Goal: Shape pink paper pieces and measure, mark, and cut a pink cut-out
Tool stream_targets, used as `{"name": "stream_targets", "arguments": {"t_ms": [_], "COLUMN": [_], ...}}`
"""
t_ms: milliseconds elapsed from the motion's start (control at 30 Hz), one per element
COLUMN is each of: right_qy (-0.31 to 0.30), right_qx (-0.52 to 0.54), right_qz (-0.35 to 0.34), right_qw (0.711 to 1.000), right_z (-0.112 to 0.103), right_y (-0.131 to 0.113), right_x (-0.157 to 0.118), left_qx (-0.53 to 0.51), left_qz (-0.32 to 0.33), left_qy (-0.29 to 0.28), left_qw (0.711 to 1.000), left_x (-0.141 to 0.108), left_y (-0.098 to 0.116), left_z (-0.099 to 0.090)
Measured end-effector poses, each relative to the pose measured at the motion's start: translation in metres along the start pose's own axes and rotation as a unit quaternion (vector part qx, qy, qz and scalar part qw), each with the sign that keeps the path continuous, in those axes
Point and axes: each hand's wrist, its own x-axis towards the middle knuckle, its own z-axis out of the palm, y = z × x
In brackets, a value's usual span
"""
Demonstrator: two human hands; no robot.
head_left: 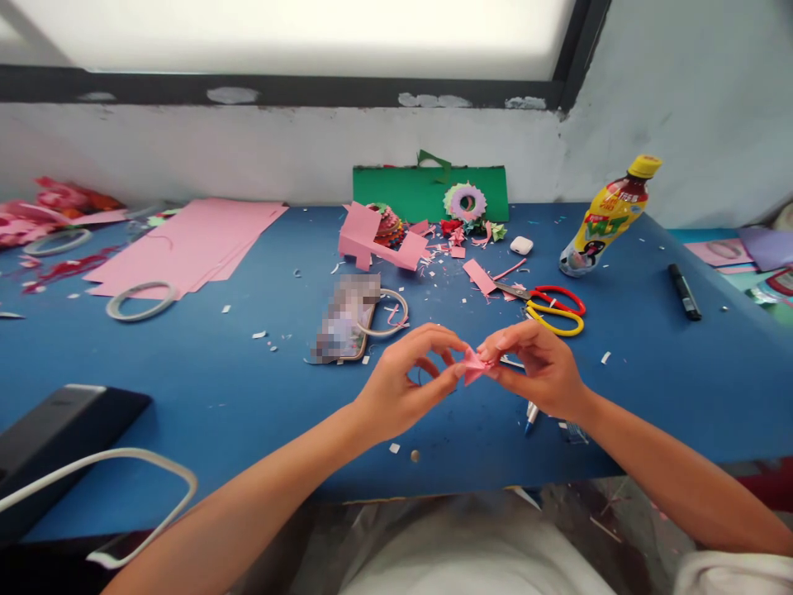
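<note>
2 hands over the counter [235,446], both on 1 small folded pink paper [474,366], held up nr the front edge, approx. mid-width. L hand [400,384]: grip pinching its L side, thumb vs. fingertips. R hand [542,368]: grip pinching its R side, same way. Labels: 1 bottle [610,216], yellow cap, red/yellow label w/ lettering, too blurred to read; stands tilted in view, back R. 1 dark box [68,430], front L, faint mark on top, illegible; 1 white cable [133,453] across it. Phone [350,318] x1, screen pixelated, no text legible; 1 white ring [400,306] at its R side. 2 more pale rings on L: 1 ring by the pink sheets [186,244], 1 farther back. Sheets overlap, exact no. unclear. Scissors [554,310] x1 pr, 1 red + 1 yellow handle, just behind R hand; blades nr pink offcuts. 1 pen [531,416], partly hidden below R hand. 1 blk marker [684,292], far R. 1 sm. white case [521,245]. 1 green sheet [402,190] at wall, 1 multicol. paper wreath [464,203] in front. Cut pink paper [377,240] nr it. Scraps all about, too many to count.
</note>
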Motion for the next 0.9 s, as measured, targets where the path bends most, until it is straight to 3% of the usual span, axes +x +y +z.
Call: {"name": "stream_targets", "arguments": {"t_ms": [133,267,367,500,700,900], "right_qy": [-0.009,-0.020,-0.015,-0.011,0.008,0.021], "right_qx": [-0.007,0.001,0.003,0.000,0.005,0.061], "right_qz": [0.000,0.001,0.018,0.048,0.097,0.163], "right_qw": [1.000,1.000,1.000,0.999,0.995,0.985], "right_z": [-0.0027,-0.0047,-0.0056,-0.0044,-0.0002,0.0033], "right_y": [0.0008,0.0019,0.0026,0.0038,0.0054,0.0052], "right_x": [0.0031,0.0035,0.0027,0.0018,0.0018,0.0022], "left_qx": [-0.083,-0.181,-0.203,-0.158,-0.158,-0.186], "left_qz": [-0.126,-0.184,-0.194,-0.171,-0.180,-0.181], "left_qy": [-0.033,-0.051,-0.052,-0.041,0.033,-0.001], "left_qw": [0.988,0.965,0.958,0.972,0.970,0.966], "left_x": [0.0014,0.0032,0.0040,0.0029,0.0004,0.0019], "left_y": [0.0013,0.0013,0.0025,0.0025,-0.0002,0.0003], "left_z": [0.0008,0.0010,0.0005,0.0016,0.0051,0.0039]}}
